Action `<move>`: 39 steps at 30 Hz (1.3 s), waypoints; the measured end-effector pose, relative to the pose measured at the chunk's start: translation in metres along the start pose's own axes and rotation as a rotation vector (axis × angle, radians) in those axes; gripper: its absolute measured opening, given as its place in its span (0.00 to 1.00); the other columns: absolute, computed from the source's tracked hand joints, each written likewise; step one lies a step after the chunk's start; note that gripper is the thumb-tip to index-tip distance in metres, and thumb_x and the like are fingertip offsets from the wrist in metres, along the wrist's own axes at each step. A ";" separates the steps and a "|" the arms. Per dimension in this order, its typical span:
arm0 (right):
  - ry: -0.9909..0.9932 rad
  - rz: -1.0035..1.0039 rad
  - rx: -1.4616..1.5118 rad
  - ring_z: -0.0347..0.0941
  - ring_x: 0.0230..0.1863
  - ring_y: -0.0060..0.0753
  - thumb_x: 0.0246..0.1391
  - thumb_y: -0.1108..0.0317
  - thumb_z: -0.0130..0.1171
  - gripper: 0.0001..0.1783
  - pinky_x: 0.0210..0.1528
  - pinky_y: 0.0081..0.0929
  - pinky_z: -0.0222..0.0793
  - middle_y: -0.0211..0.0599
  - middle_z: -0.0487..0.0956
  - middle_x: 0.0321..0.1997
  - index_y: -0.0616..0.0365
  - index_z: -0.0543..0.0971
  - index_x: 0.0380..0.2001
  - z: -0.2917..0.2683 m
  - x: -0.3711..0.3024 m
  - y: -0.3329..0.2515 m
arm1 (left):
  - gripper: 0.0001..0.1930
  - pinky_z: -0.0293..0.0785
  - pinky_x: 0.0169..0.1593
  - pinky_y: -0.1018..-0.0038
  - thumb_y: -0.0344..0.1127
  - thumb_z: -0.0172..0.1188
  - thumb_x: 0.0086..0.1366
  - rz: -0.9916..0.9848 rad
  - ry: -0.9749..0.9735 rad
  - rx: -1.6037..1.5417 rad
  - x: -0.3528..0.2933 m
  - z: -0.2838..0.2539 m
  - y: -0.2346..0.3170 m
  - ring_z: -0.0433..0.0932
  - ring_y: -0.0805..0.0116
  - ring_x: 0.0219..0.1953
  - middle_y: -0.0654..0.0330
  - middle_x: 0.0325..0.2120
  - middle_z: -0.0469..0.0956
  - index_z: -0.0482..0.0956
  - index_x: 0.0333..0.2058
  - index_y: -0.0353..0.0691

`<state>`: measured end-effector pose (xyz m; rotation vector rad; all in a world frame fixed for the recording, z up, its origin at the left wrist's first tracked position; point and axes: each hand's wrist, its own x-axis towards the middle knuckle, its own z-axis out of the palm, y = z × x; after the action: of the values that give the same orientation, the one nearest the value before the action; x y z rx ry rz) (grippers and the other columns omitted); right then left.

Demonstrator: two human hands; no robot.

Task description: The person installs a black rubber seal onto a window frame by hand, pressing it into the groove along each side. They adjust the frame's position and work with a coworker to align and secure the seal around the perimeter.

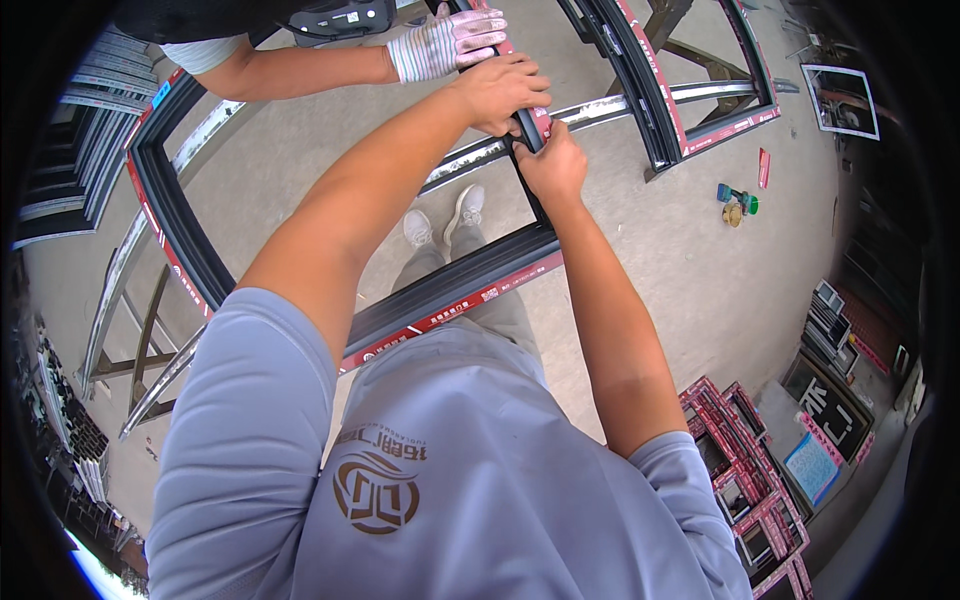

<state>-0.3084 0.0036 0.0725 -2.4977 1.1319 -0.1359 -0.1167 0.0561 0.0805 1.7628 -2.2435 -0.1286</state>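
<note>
A dark window frame (455, 283) with red printed protective tape lies across metal supports in front of me. My left hand (505, 95) is closed over its right-hand bar, fingers across the top. Slightly nearer to me, my right hand (553, 165) is closed around the edge of the same bar; its fingertips are partly hidden. Beyond my left hand, a co-worker's hand in a striped, stained glove (450, 45) rests on the far part of that bar.
Another red-taped frame (670, 140) stands to the right on the supports. Green and yellow small items (738, 205) lie on the floor. Stacked frames fill the left side (75, 150) and lower right (745, 480). Curved metal rails (110, 290) run under the work.
</note>
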 end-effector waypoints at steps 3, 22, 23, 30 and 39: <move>0.119 -0.125 0.032 0.80 0.40 0.64 0.47 0.50 0.75 0.32 0.41 0.52 0.76 0.57 0.81 0.38 0.62 0.73 0.44 -0.002 -0.017 0.008 | 0.27 0.69 0.60 0.64 0.45 0.80 0.41 0.008 0.025 -0.001 -0.001 0.000 -0.001 0.72 0.60 0.51 0.66 0.41 0.75 0.79 0.41 0.49; -0.001 0.140 -0.053 0.81 0.43 0.60 0.46 0.50 0.74 0.30 0.48 0.51 0.74 0.52 0.83 0.42 0.57 0.76 0.45 -0.010 -0.019 -0.002 | 0.28 0.55 0.74 0.54 0.51 0.77 0.48 -0.017 -0.003 0.035 -0.003 0.002 0.003 0.72 0.59 0.58 0.64 0.46 0.76 0.80 0.47 0.52; 0.002 0.133 -0.050 0.81 0.44 0.60 0.46 0.50 0.74 0.30 0.48 0.51 0.74 0.52 0.83 0.42 0.57 0.76 0.46 -0.011 -0.019 -0.003 | 0.29 0.55 0.75 0.54 0.51 0.77 0.48 -0.011 -0.010 0.036 -0.003 0.003 0.004 0.72 0.59 0.57 0.64 0.46 0.76 0.80 0.48 0.52; 0.044 0.078 -0.039 0.81 0.46 0.60 0.46 0.48 0.73 0.34 0.50 0.50 0.75 0.53 0.83 0.44 0.58 0.77 0.50 -0.012 -0.028 0.003 | 0.30 0.53 0.74 0.48 0.52 0.74 0.52 0.046 0.019 0.068 -0.005 0.012 0.018 0.71 0.58 0.59 0.62 0.49 0.75 0.77 0.52 0.52; 0.141 -0.085 -0.062 0.80 0.41 0.64 0.51 0.52 0.70 0.32 0.43 0.55 0.76 0.55 0.82 0.42 0.59 0.73 0.53 0.004 -0.032 0.019 | 0.33 0.54 0.71 0.42 0.58 0.69 0.57 0.131 0.031 0.223 -0.006 0.026 0.011 0.72 0.59 0.57 0.62 0.48 0.72 0.73 0.56 0.49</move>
<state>-0.3427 0.0174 0.0634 -2.6276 1.0992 -0.3098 -0.1330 0.0618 0.0574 1.7008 -2.4224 0.1819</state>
